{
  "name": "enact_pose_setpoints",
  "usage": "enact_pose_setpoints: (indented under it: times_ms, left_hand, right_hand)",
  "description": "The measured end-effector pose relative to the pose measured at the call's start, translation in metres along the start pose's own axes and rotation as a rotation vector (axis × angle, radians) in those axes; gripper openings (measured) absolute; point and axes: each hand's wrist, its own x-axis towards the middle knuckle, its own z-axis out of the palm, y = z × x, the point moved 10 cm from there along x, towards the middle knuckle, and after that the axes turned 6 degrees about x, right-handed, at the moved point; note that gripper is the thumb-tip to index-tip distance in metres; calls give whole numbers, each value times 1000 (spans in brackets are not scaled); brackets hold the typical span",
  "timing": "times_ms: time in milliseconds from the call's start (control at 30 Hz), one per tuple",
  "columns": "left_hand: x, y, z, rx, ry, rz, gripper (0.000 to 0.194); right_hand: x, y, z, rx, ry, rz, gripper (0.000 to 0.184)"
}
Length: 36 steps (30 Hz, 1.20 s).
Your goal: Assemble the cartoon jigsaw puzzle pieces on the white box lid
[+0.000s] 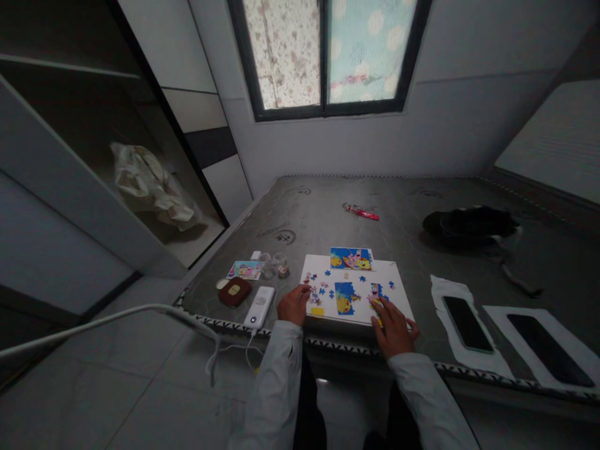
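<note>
A white flat box (323, 262) carries loose jigsaw pieces (327, 273) and a partly joined puzzle section (344, 299) in blue and yellow. My left hand (294, 305) is at the box's left edge, fingers bent together beside a cluster of small pieces; what they pinch, if anything, is hidden. Over the right side lies my right hand (395, 328), fingers stretched out and touching a smaller joined section (376, 291), its thumb apart. A cartoon picture card (351, 258) rests along the back of the box. Near my left hand sits a yellow piece (317, 311).
Left of the box are a white power bank (259, 307) with a cable, a brown case (235, 292), small clear jars (282, 267) and a colourful card (244, 270). Rightward lie a phone (467, 323), another dark device (549, 349) and a black cap-like item (469, 224). A red packet (363, 212) lies behind.
</note>
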Motion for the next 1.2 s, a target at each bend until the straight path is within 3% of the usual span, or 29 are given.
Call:
enact_pose_setpoints:
  times_ms: [233, 433, 667, 867, 1033, 1200]
  left_hand:
    - [-3, 2, 6, -18, -16, -21, 20]
    - [-2, 5, -4, -46, 75, -37, 28]
    - [3, 23, -20, 203, 209, -100, 27]
    - [7, 41, -9, 242, 191, -24, 29]
    - [4, 43, -13, 222, 198, -19, 25]
    - [3, 49, -5, 163, 130, 64, 41]
  right_hand:
    - [0, 1, 1, 21, -11, 7, 46]
    - [0, 0, 0, 23, -4, 13, 46]
    - [0, 0, 0, 13, -11, 27, 47]
    - [0, 0, 2, -11, -1, 0, 46]
    - [0, 2, 4, 9, -1, -5, 46]
    - [0, 2, 1, 18, 5, 10, 45]
